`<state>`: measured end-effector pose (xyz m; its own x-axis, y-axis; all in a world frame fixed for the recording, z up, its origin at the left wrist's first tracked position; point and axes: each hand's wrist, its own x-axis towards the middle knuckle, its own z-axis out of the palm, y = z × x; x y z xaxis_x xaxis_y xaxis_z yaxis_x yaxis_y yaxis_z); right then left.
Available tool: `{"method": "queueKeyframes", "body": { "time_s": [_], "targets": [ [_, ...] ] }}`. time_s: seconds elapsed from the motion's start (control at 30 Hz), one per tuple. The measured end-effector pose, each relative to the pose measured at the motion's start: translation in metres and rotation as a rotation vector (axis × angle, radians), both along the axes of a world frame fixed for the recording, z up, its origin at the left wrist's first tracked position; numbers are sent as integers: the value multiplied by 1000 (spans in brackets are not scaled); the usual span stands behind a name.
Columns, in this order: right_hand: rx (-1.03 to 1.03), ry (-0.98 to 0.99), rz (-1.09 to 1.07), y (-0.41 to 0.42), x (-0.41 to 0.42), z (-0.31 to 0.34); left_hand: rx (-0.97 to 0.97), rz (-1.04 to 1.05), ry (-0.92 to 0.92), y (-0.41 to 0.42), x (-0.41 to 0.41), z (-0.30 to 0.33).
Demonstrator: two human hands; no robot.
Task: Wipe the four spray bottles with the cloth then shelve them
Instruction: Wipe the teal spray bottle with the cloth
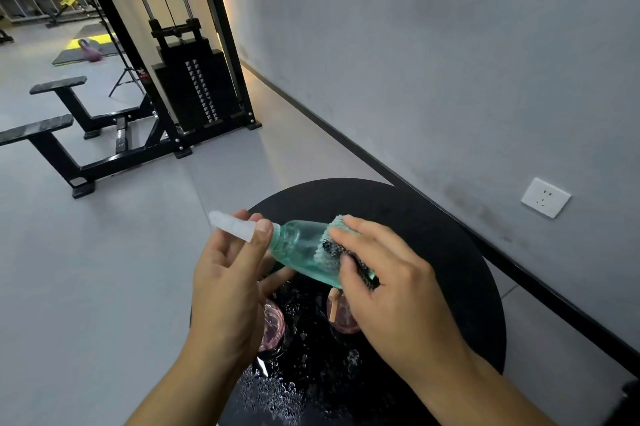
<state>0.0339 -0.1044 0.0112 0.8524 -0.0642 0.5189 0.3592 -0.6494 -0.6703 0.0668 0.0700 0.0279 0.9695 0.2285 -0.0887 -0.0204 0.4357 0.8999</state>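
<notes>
A clear teal spray bottle [297, 245] with a frosted white cap [232, 226] lies tilted in the air over the round black table [433, 238]. My left hand [228, 290] grips it at the neck, thumb by the cap. My right hand [391, 283] holds a teal cloth [337, 238] wrapped around the bottle's lower body. Two pinkish spray bottles stand on the table below my hands, one [273, 325] at the left and one [341, 313] with a tan nozzle at the right, both partly hidden.
Water droplets [277, 391] are scattered on the table's near side. A grey wall with a white socket [545, 197] runs along the right. A black cable weight machine [194, 93] and benches [52, 135] stand on the grey floor to the left.
</notes>
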Motion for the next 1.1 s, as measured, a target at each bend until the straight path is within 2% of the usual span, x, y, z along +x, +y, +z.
{"method": "queueKeyframes", "body": {
  "time_s": [0.23, 0.43, 0.67, 0.87, 1.0, 1.1],
  "targets": [
    [89, 10, -14, -10, 4, 4, -59, 6, -33, 6, 3, 9],
    [-7, -45, 34, -1, 1, 2, -12, -20, 9, 1, -1, 2],
    [231, 5, 15, -6, 5, -1, -79, -54, -32, 0, -2, 9],
    [200, -101, 37, -4, 4, -5, -35, -8, 9, -1, 0, 9],
    [95, -135, 44, 1, 2, -9, -9, 59, 58, 0, -2, 9],
    [140, -112, 38, 0, 3, -10, 38, 72, 72, 0, -3, 10]
  ]
}}
